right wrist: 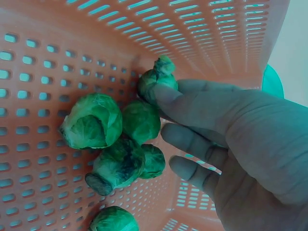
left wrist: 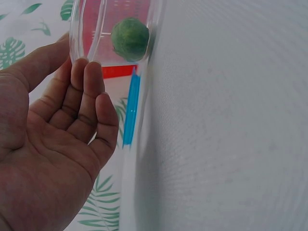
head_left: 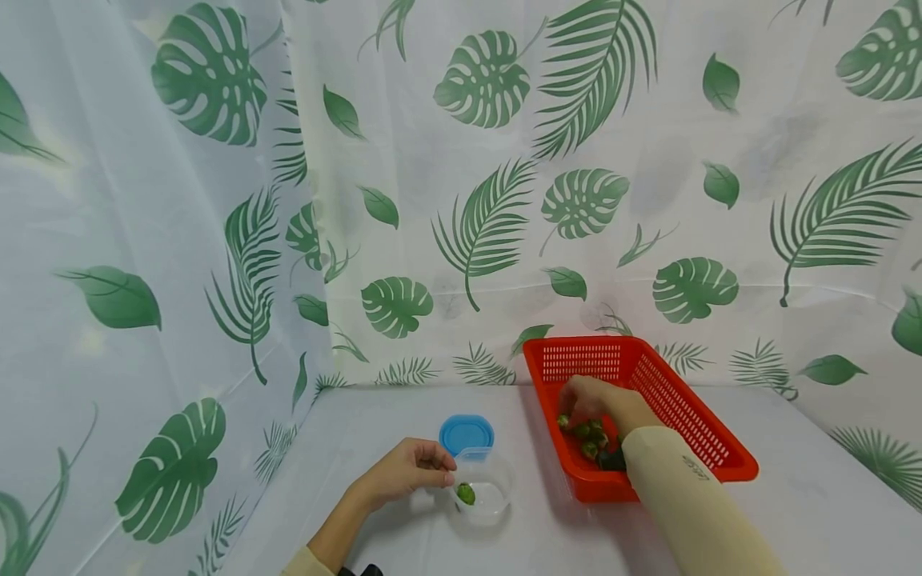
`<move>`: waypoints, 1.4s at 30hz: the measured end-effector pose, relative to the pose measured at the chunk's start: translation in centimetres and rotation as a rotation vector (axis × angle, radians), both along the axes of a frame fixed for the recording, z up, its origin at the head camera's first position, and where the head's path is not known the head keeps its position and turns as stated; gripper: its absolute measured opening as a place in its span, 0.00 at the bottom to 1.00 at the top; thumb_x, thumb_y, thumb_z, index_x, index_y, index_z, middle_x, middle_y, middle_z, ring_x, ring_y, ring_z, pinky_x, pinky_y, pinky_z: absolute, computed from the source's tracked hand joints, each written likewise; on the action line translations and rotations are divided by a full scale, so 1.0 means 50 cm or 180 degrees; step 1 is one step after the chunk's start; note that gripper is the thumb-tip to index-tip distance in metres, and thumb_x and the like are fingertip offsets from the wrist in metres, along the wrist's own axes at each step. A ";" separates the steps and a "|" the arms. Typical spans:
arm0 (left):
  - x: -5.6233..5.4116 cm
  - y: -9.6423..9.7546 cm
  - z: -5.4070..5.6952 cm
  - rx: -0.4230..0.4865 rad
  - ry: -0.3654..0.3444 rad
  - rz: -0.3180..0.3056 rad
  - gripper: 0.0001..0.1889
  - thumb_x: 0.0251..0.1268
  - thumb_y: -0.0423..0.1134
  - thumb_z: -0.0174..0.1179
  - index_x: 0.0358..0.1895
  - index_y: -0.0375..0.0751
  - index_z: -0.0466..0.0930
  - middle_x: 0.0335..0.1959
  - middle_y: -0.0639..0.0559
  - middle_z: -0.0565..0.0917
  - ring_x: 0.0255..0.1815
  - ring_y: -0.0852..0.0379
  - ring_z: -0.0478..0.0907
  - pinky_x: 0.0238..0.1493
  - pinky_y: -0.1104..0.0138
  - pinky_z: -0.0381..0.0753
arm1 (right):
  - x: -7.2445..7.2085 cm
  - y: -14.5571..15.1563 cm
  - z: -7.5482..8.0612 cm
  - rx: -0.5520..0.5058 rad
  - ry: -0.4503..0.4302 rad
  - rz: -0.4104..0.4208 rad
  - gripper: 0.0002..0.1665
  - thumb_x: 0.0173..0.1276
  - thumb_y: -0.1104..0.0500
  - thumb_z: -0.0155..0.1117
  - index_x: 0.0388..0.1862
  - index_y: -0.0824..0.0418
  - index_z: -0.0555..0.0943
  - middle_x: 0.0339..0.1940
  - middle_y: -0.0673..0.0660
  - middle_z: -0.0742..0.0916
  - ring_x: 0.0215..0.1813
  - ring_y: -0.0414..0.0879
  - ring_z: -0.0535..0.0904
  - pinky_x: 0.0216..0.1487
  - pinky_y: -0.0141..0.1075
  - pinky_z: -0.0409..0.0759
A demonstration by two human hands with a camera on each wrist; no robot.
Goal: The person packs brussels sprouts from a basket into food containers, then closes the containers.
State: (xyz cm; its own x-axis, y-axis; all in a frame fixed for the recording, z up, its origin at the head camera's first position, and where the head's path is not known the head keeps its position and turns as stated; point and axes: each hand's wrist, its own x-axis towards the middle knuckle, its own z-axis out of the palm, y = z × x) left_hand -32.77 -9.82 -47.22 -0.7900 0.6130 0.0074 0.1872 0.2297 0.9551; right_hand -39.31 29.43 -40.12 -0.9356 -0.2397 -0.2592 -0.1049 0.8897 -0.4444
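My left hand [head_left: 409, 474] holds the rim of a small clear plastic container [head_left: 490, 512] at its left side, thumb and fingertips at the edge. Inside lies one green Brussels sprout [left wrist: 130, 39]. Over in the red basket [head_left: 702, 436], my right hand [right wrist: 226, 130] pinches a Brussels sprout [right wrist: 153, 83] between thumb and forefinger; its other fingers are loosely bent. Several more sprouts lie beside it on the basket floor, including a pale-leaved one [right wrist: 94, 121] and a darker one [right wrist: 120, 161].
A blue lid [head_left: 467, 433] lies on the white table [head_left: 389, 536] just behind the clear container. The slotted basket stands to the container's right. A white cloth [head_left: 403, 240] with green leaf prints hangs behind and on the left.
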 end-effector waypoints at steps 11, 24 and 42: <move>0.004 0.001 0.004 -0.0011 0.0018 0.0010 0.14 0.68 0.35 0.70 0.50 0.27 0.84 0.36 0.54 0.86 0.38 0.60 0.80 0.41 0.69 0.78 | 0.002 -0.002 0.003 -0.0079 0.0099 0.0077 0.15 0.65 0.66 0.75 0.49 0.53 0.91 0.43 0.54 0.91 0.45 0.51 0.86 0.57 0.54 0.85; 0.004 0.000 0.003 -0.0012 0.0049 0.0001 0.15 0.67 0.35 0.70 0.50 0.27 0.84 0.36 0.54 0.86 0.38 0.60 0.79 0.40 0.69 0.78 | -0.004 -0.002 -0.003 -0.0049 0.0001 0.0065 0.15 0.64 0.64 0.77 0.49 0.52 0.90 0.44 0.53 0.89 0.45 0.50 0.84 0.56 0.54 0.86; 0.002 0.000 0.003 0.0000 0.0017 0.0000 0.17 0.66 0.38 0.72 0.50 0.27 0.84 0.36 0.54 0.85 0.38 0.60 0.79 0.40 0.70 0.78 | -0.007 -0.003 -0.004 -0.0109 0.0068 -0.0007 0.20 0.66 0.66 0.72 0.55 0.51 0.84 0.46 0.54 0.87 0.49 0.52 0.82 0.57 0.58 0.83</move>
State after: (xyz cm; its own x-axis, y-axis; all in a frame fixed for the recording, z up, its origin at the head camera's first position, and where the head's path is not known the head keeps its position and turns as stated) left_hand -32.66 -9.83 -47.08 -0.7900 0.6130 0.0117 0.1924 0.2297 0.9541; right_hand -39.64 29.26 -40.33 -0.9414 -0.2459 -0.2308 -0.1126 0.8743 -0.4722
